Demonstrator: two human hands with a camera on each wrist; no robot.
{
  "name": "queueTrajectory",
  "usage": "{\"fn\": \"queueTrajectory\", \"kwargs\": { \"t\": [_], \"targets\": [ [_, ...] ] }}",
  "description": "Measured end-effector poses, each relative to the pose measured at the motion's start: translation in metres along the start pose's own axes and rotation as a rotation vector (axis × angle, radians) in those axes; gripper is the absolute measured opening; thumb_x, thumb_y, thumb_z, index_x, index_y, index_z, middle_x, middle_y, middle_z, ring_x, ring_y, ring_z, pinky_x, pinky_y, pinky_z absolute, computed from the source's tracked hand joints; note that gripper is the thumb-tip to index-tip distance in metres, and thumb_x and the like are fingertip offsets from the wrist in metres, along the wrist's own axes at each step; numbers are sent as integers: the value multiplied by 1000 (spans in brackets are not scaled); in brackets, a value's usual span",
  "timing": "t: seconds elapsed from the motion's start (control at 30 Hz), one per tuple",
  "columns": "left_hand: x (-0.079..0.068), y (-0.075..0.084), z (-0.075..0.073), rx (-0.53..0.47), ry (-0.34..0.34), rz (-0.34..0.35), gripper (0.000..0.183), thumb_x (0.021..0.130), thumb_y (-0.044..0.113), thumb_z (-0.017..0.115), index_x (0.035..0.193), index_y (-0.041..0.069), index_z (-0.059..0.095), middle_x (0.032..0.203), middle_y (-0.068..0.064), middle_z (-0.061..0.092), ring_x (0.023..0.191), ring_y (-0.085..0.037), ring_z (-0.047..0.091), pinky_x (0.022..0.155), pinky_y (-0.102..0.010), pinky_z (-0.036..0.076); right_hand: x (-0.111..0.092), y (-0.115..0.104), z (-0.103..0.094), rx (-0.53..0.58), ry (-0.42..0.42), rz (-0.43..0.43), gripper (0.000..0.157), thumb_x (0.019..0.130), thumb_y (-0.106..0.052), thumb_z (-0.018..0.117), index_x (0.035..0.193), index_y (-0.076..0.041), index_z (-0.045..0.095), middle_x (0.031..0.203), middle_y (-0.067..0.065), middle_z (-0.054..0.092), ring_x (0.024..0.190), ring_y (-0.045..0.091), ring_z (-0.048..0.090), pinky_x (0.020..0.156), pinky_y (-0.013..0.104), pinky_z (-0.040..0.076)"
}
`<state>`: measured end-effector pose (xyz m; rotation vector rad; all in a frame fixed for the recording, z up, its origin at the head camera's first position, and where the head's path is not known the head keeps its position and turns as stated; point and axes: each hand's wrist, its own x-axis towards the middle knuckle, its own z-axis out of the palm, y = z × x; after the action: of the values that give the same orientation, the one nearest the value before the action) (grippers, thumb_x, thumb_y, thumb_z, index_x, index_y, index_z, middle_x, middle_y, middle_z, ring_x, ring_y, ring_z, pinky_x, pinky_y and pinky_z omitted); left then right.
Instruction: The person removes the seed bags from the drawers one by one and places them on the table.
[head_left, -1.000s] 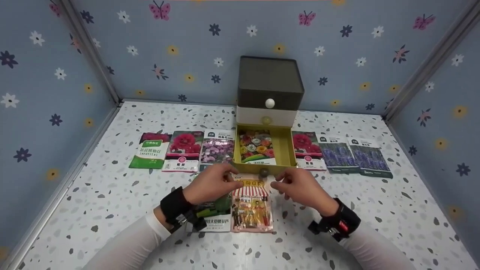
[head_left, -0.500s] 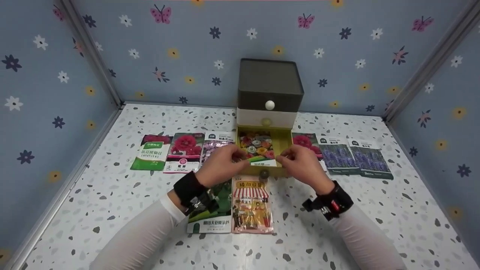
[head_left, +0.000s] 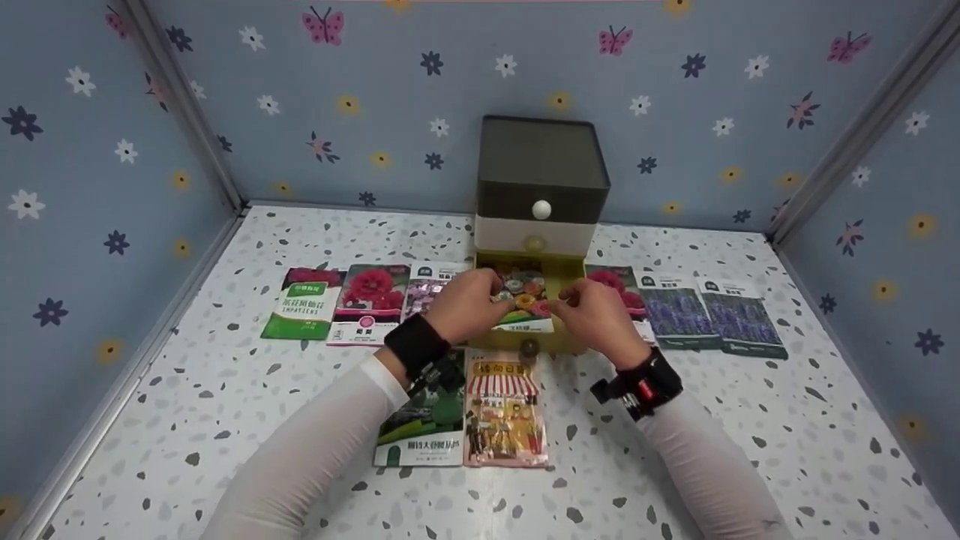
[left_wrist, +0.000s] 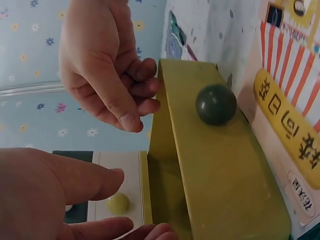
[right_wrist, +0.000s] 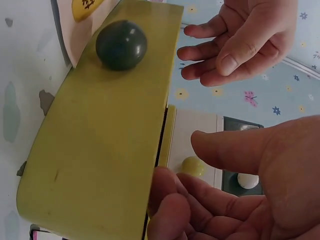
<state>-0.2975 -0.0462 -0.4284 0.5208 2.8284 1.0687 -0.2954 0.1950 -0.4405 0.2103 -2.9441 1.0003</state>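
Over the pulled-out yellow-green bottom drawer (left_wrist: 220, 165) are both hands, thumbs apart from fingers. My left hand (head_left: 466, 307) is above the drawer's left side, its fingers loosely bent with nothing between them. At the right side my right hand (head_left: 600, 319) reaches down, its fingers (right_wrist: 172, 215) behind the top edge of the drawer front. A seed packet with colourful flowers (head_left: 534, 291) lies in the drawer between the hands, partly covered by the left one. The drawer front carries a dark round knob (right_wrist: 121, 45). Wrist views show thumb and fingers of each hand spread, holding nothing.
The small chest (head_left: 544, 154) has a dark top drawer and a white middle one. Left of it lie several seed packets (head_left: 367, 304), and purple-flowered packets (head_left: 679, 311) lie to the right. A gourd packet (head_left: 424, 427) and a pink striped-awning packet (head_left: 506, 412) lie in front.
Both hands have moved forward, from above the packets in front to over the open drawer. The packet in the drawer and those on the table stay in place.
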Motion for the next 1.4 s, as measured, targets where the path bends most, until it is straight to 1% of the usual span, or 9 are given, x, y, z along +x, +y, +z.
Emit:
{"fn": "queueTrajectory", "kwargs": {
  "t": [0.1,0.33,0.47,0.7,0.8,0.9,1.0,1.2,1.4],
  "targets": [
    [5,0,3,41,-21,-7,26,109,26,74,95,6,64,79,-2,46,67,-19,44,66,-38,36,5,1,4,-25,-6,5,30,103,-29,83,108,0,76,96,14,76,84,31,70,76,46,56],
    [11,4,15,130,-54,-7,40,108,17,70,72,15,51,67,2,45,57,-18,47,57,-35,41,18,-1,15,-77,-1,35,34,103,-23,81,123,4,76,112,19,78,98,35,73,88,51,61],
    [13,8,22,199,-68,-31,48,108,15,69,65,18,47,60,4,42,51,-17,45,51,-34,40,25,1,23,-92,-3,8,31,102,-20,82,119,5,77,109,18,77,96,35,72,84,51,60],
    [16,11,27,271,-87,-30,47,110,15,66,66,18,49,64,1,52,55,-19,49,53,-36,41,27,5,31,-95,-53,-28,20,104,-22,80,102,-2,76,99,12,72,87,31,67,77,48,56],
    [20,10,27,272,-110,-32,44,110,11,64,68,17,51,66,-1,54,56,-19,48,53,-35,39,27,3,32,-117,-60,-31,20,105,-22,80,102,-3,76,102,12,71,90,31,67,80,49,57],
    [23,10,28,276,-127,-30,44,110,9,62,68,17,49,65,0,50,55,-19,46,54,-35,38,26,1,33,-152,-63,-33,22,106,-23,78,106,-1,75,104,14,71,93,32,67,82,50,57],
    [26,10,31,293,-144,-36,45,110,10,62,69,17,48,64,0,48,56,-19,46,55,-35,39,26,1,35,-167,-76,-51,21,108,-22,75,103,-2,74,97,13,69,87,32,67,76,48,56],
    [28,10,38,301,-170,-43,45,111,8,57,68,17,46,65,0,47,57,-20,44,56,-35,39,24,3,35,-186,-89,-103,31,109,-21,68,81,-8,63,78,10,63,70,30,62,63,44,49],
    [29,11,39,260,-166,-82,40,107,6,58,70,17,47,69,-1,50,56,-19,45,53,-35,40,23,1,35,-192,-97,-91,34,110,-21,66,79,-10,62,78,11,65,68,30,64,61,43,51]
  ]
}}
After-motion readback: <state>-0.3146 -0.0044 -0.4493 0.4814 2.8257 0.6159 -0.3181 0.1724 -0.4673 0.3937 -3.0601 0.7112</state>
